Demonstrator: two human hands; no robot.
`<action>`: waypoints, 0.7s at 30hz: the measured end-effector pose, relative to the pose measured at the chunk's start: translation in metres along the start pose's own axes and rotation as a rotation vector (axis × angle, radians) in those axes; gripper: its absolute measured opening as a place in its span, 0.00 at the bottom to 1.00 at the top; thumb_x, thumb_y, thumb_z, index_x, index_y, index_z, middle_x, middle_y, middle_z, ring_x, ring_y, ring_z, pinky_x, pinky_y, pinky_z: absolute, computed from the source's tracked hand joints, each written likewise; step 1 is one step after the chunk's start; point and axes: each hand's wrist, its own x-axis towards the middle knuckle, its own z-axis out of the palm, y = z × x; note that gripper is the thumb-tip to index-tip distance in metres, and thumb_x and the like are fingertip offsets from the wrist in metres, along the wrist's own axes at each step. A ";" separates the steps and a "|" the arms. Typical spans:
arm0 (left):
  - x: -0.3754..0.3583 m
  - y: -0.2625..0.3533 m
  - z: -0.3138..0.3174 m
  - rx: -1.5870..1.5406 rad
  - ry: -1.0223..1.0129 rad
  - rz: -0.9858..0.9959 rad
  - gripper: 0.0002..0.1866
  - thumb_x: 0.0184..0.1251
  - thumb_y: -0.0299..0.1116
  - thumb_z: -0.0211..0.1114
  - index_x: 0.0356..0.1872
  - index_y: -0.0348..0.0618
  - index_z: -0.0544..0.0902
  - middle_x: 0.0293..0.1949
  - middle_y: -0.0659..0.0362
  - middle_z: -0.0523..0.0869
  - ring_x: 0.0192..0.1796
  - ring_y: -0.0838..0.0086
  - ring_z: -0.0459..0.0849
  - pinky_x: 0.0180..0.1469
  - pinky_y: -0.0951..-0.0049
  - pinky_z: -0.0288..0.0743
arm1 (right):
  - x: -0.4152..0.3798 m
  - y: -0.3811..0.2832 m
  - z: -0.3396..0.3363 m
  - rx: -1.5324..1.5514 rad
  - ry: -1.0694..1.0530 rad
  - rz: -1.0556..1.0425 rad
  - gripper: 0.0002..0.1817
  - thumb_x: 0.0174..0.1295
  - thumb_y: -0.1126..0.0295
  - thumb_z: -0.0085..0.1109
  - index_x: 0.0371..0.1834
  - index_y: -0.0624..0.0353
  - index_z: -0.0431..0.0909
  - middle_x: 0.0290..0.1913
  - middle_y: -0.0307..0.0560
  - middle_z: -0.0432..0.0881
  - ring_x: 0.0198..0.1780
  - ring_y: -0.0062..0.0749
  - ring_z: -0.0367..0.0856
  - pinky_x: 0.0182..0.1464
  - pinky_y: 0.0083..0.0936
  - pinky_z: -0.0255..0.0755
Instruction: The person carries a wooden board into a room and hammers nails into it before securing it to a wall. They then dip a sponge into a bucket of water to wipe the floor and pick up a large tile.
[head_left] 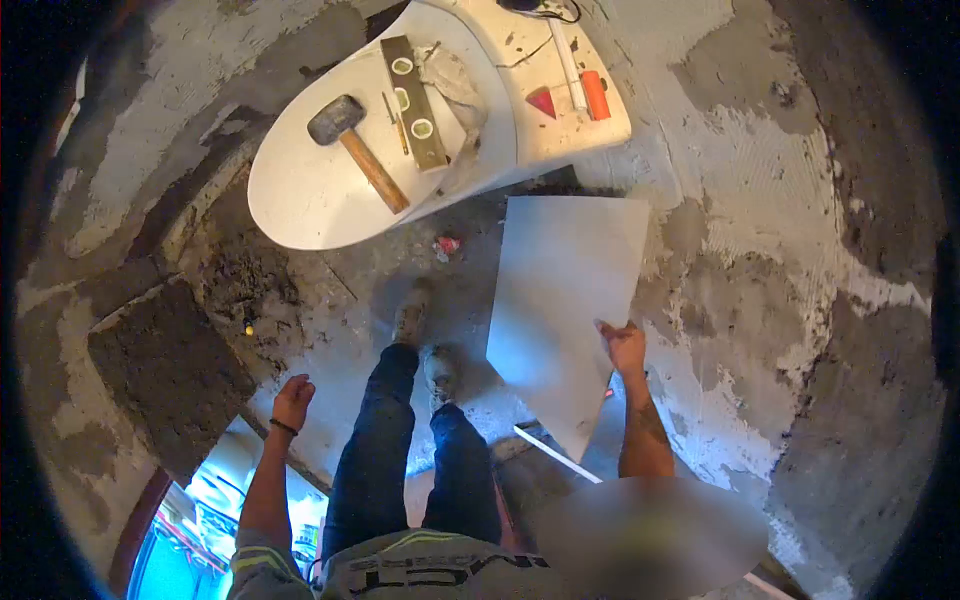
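Note:
My right hand point(625, 347) grips the right edge of a large pale grey tile point(565, 290), thumb lying on its face. The tile has a straight top edge and narrows to a point at its lower end. My left hand point(292, 402), with a dark band at the wrist, hangs free at the left, fingers loosely bent and nothing seen in them. Above, a white toilet lid point(285, 205) carries a rubber mallet point(358, 150) with a wooden handle, a spirit level point(415, 105), a pencil-like stick point(401, 130) and a crumpled rag point(452, 85).
Beside the lid, a white ledge point(600, 135) bears an orange cylinder point(595, 95), a white bar point(568, 65) and a red wedge point(541, 101). A crumpled red and white piece point(447, 246) lies on the floor near my shoes point(438, 375). Walls are streaked with mortar; a white strip point(555, 454) lies below the tile.

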 end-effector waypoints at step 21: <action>0.164 0.079 0.303 0.218 -0.301 0.360 0.17 0.66 0.41 0.58 0.51 0.43 0.80 0.50 0.50 0.83 0.56 0.56 0.78 0.63 0.61 0.67 | -0.156 -0.065 -0.067 0.610 0.186 -0.101 0.13 0.58 0.69 0.65 0.41 0.69 0.81 0.35 0.49 0.87 0.34 0.28 0.83 0.38 0.27 0.74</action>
